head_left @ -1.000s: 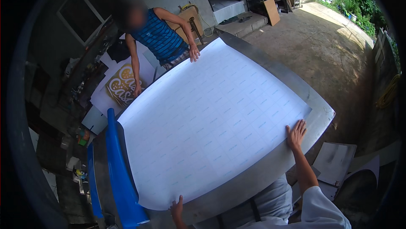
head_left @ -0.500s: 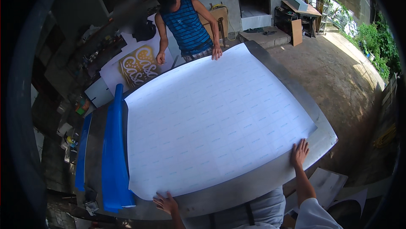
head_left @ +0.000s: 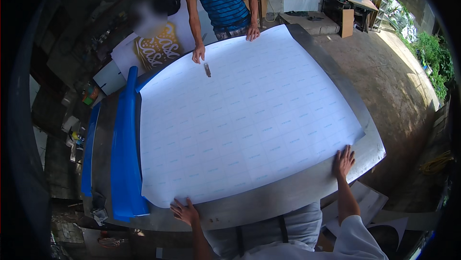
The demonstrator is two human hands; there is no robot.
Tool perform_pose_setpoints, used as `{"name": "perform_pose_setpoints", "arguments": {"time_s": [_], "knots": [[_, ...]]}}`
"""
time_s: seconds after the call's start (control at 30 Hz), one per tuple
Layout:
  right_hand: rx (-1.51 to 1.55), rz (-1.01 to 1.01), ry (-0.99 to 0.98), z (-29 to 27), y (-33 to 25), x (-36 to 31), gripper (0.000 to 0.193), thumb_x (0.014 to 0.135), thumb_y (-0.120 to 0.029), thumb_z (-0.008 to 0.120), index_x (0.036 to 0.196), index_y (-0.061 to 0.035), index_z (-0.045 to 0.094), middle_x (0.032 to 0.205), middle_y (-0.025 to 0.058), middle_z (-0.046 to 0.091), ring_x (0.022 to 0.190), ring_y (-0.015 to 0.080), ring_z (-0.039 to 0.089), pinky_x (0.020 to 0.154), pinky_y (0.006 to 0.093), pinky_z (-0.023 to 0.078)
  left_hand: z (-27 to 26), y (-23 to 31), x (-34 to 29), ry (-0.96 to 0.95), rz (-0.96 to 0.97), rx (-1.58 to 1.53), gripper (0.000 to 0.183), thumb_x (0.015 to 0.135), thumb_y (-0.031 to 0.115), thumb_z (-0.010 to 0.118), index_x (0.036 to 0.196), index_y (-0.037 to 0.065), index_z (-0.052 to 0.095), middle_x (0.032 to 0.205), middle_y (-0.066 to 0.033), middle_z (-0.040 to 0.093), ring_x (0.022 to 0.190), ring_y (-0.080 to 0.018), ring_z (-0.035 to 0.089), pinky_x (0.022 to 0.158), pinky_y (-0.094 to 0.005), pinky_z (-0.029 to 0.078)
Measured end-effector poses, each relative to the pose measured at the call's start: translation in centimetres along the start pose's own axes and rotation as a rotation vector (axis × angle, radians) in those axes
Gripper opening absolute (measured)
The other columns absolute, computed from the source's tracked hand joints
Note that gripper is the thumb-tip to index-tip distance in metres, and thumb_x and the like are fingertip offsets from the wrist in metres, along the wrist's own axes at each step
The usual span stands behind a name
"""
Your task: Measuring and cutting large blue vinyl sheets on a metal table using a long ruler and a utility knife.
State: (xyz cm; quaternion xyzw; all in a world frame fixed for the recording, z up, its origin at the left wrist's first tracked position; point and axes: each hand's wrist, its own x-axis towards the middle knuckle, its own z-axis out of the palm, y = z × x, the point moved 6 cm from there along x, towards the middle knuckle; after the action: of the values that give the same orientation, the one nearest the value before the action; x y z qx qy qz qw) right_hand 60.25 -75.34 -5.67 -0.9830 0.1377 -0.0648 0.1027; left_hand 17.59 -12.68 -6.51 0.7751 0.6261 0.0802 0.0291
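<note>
Blue roll (head_left: 126, 149) lay along left edge of grey counter (head_left: 307, 190), w/ left margin of big white sheet (head_left: 240, 125) just beside or slightly over it; cannot tell which. Sheet covered most of counter, near-left corner to far-right.

Left hand (head_left: 185, 211) rested at near-left corner, fingers (head_left: 178, 203) spread flat, tips touching sheet's near edge, nothing gripped. Risk judged here: light flat contact only, so a tug from far side could have slid corner out from under.

Small dark object (head_left: 207, 70), prob. a tool, lay on sheet near far edge. Could have snagged or dented sheet if dragged across.

Other person (head_left: 221, 1) in blue striped top stood at far side, both hands on far edge. Uneven pull between the two sides likely cause of skew or crease mid-sheet.

Right hand (head_left: 344, 160) pressed at near-right corner, fingers (head_left: 346, 150) splayed open, palm down, partly on sheet and partly on bare counter, holding nothing. That corner sat close to counter's right rim; a small shift right could have let it droop off edge and buckle.

Open yard at right; a gust could have lifted so large a sheet.
</note>
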Motion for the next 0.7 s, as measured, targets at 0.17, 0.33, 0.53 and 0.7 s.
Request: {"name": "perform_pose_setpoints", "arguments": {"time_s": [0.17,0.33,0.53,0.7], "knots": [[-0.015,-0.001,0.000,0.57,0.54,0.28,0.059,0.099,-0.045,0.039,0.148,-0.0133,0.031,0.155,0.0043,0.029,0.143,0.0351,0.021,0.114,0.0537,0.017,-0.43,0.54,-0.03,0.011,0.001,-0.011,0.075,0.093,0.059,0.043,0.149,0.011,0.029,0.153,-0.0250,0.023,0.144,-0.0385,0.019,0.110,-0.0618,0.017],[-0.012,-0.002,0.039,0.53,0.68,0.02,0.059,0.099,-0.044,0.040,0.147,-0.0121,0.033,0.155,0.0046,0.030,0.142,0.0360,0.023,0.114,0.0544,0.018,-0.21,0.23,-0.13,0.022,0.005,-0.006,0.075,0.093,0.060,0.043,0.149,0.012,0.029,0.153,-0.0256,0.023,0.143,-0.0387,0.020,0.110,-0.0611,0.018],[-0.011,0.002,0.038,0.25,0.51,0.11,0.059,0.099,-0.045,0.039,0.148,-0.0128,0.032,0.154,0.0044,0.031,0.143,0.0352,0.023,0.114,0.0539,0.017,0.14,0.18,-0.17,0.076,0.007,0.019,0.073,0.093,0.061,0.043,0.148,0.014,0.032,0.152,-0.0238,0.026,0.142,-0.0385,0.024,0.108,-0.0607,0.022],[0.007,0.001,0.036,0.24,0.31,0.17,0.060,0.098,-0.045,0.041,0.148,-0.0128,0.032,0.155,0.0037,0.030,0.142,0.0351,0.024,0.115,0.0529,0.016,-0.11,0.28,-0.15,0.063,0.007,0.025,0.073,0.093,0.061,0.042,0.147,0.013,0.031,0.152,-0.0239,0.026,0.142,-0.0386,0.023,0.108,-0.0604,0.022]]}}
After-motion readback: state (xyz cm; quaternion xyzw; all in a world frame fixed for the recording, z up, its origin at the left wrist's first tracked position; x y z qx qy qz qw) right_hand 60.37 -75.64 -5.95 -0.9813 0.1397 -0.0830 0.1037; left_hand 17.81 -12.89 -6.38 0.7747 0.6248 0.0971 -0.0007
